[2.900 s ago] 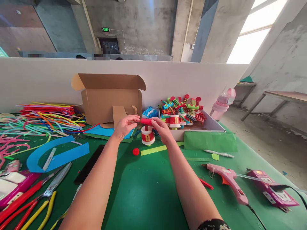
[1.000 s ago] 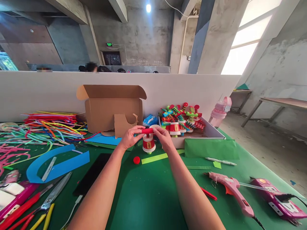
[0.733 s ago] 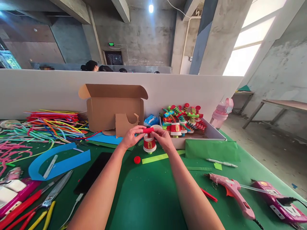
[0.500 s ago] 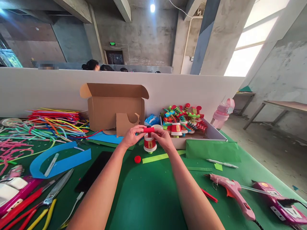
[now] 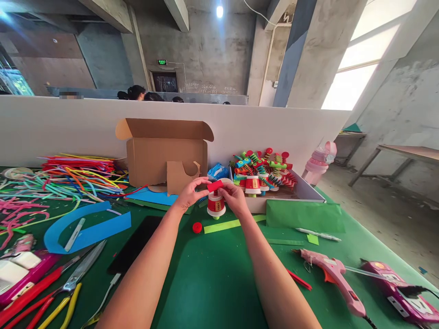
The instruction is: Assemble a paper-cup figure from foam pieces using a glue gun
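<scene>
A small red paper roll [image 5: 215,185] is held level with the top of a cup, its right end tipped up. My left hand [image 5: 192,193] is closed at its left end, thumb and index finger on either side. My right hand [image 5: 233,195] pinches the right end. Just beneath the roll stands an upside-down red and white paper cup [image 5: 216,206] with a bit of green under its rim; my fingers partly cover its top. On the table in front of the cup lie a red round cap [image 5: 197,227] and a light green paper strip [image 5: 222,225].
Behind stands an open cardboard box [image 5: 166,155]. A tray [image 5: 308,194] of finished cup figures is at right, beside green paper [image 5: 303,215]. A glue gun [image 5: 334,269] lies front right. Scissors [image 5: 82,269], a black phone [image 5: 135,244] and pipe cleaners [image 5: 78,171] lie left.
The red paper roll has turned from level to tilted, right end higher. My left fingers have spread slightly around its end. The cup appears barely shifted.
</scene>
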Demonstrator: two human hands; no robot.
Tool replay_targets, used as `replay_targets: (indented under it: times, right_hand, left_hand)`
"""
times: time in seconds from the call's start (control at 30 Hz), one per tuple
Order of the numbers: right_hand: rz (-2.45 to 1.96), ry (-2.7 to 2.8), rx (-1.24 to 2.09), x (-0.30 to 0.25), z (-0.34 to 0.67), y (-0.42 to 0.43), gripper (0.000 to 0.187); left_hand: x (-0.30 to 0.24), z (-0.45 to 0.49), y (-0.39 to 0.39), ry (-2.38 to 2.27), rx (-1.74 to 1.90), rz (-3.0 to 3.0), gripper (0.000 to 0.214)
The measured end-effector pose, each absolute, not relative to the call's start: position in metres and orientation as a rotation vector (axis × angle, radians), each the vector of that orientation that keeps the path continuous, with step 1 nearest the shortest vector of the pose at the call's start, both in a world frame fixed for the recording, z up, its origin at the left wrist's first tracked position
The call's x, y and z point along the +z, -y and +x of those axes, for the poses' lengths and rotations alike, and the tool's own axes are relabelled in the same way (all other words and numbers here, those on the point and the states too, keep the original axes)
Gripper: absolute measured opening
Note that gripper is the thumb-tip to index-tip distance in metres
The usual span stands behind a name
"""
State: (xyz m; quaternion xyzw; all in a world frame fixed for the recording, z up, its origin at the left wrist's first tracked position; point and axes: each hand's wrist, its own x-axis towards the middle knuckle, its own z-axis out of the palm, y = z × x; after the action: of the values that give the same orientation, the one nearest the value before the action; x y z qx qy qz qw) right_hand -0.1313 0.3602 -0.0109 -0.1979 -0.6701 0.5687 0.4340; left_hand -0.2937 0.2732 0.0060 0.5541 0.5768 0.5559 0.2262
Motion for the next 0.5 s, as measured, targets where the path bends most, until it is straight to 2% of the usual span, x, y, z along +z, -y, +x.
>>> replay_targets:
  times: [0.23,0.4,0.5]
  right_hand:
    - [-0.534,1.657,1.425,-0.011,-0.132,-0.360,0.024]
    - [-0.542,1.646,1.442,-0.012,-0.133,-0.360,0.024]
    - [-0.549,1.639,1.436,-0.015,-0.133,-0.362,0.025]
  left_hand:
    - [0.004,-0.300,-0.273,-1.401,1.577,1.498,0.039]
    - [0.002,-0.294,-0.276,-1.491,1.523,1.453,0.047]
    - [0.000,-0.280,-0.281,-1.529,1.527,1.448,0.044]
